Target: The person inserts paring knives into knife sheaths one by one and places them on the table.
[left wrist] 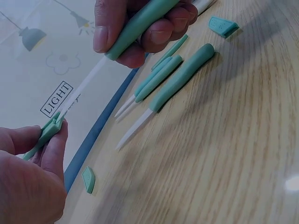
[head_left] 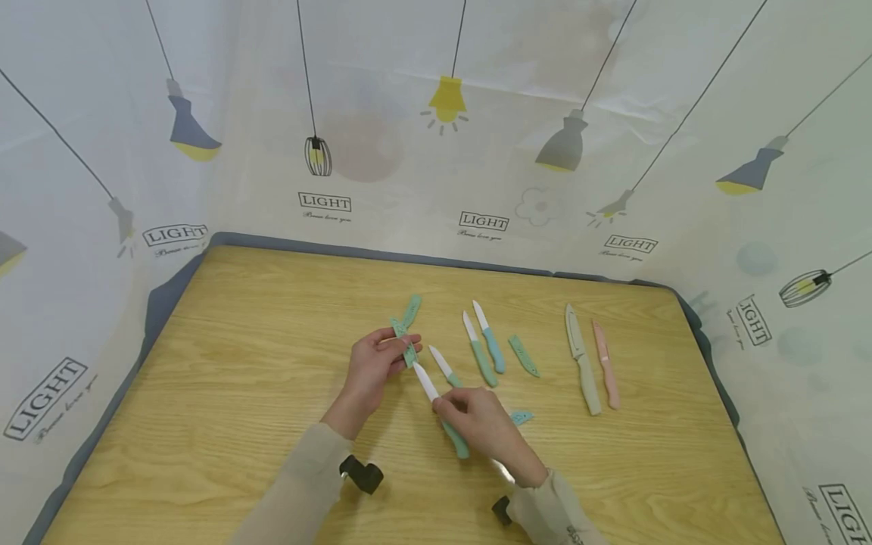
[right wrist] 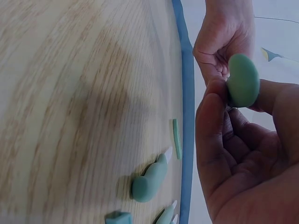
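Two hands (head_left: 370, 365) (head_left: 482, 422) angle inward, pinching sheath (head_left: 410, 355) and knife (head_left: 427, 383).

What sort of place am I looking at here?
Probably a screened-off tabletop workspace, though the room beyond is hidden. Pale sheeting printed with hanging lamps stands along three sides of a wood-grain table, where several knives lie.

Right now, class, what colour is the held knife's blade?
The blade is white, clearest in head view.

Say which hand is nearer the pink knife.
Right. In the head view, the right hand is below and left of the pink knife; the left hand is much farther left.
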The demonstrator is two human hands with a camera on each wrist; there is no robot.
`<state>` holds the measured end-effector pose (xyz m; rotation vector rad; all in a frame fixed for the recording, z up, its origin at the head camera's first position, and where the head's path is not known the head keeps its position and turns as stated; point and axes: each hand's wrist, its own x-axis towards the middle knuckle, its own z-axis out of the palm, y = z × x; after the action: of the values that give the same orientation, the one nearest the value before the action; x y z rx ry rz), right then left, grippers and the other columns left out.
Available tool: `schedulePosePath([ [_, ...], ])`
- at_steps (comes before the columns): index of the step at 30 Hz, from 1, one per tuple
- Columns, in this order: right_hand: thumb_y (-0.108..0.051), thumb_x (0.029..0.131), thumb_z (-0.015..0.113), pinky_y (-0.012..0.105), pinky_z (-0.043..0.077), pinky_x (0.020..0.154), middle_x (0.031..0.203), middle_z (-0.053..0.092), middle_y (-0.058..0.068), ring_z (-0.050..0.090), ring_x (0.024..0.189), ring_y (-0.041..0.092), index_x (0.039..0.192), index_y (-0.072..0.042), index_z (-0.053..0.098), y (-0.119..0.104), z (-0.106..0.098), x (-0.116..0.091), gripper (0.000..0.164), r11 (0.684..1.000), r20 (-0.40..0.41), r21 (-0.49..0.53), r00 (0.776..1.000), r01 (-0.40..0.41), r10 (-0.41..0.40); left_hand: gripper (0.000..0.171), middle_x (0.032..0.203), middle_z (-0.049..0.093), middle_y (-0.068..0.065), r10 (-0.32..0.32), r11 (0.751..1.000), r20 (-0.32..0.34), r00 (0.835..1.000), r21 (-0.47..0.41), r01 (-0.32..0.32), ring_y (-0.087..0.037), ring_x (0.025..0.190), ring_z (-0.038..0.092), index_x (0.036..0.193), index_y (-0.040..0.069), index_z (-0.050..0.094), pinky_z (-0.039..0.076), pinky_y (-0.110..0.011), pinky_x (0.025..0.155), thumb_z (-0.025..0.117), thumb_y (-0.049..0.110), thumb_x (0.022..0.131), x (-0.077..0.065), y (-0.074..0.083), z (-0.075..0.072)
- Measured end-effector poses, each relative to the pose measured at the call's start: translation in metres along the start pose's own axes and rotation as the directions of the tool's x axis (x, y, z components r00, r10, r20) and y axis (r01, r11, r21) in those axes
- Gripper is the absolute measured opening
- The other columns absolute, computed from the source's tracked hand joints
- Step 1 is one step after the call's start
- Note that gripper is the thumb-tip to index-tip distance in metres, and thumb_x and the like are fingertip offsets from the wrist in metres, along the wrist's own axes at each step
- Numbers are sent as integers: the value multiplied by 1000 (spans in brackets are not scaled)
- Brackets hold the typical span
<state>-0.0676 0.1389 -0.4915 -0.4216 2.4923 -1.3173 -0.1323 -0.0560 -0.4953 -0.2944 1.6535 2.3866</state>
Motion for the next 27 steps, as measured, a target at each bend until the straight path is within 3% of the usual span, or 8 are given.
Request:
schedulePosePath([
  [7,-36,98,53,20,42,47,70,68,-4,49,53,6,90,-7,74,0,0,0,37,1000,-6,-1,1000,5,-5,45,113,67,-21,0,1000,11,1000,8,0,-24,99,68,132,-14,47,56,-30,82,61,6,93,0,-1,2],
  [27,-37,98,52,29,53,65,89,72,3,58,70,11,96,-5,75,-3,0,0,39,1000,-16,6,999,-30,30,45,112,68,-21,4,1000,38,999,-2,-4,-31,105,64,131,-14,48,56,-29,82,61,7,93,-1,-6,7],
])
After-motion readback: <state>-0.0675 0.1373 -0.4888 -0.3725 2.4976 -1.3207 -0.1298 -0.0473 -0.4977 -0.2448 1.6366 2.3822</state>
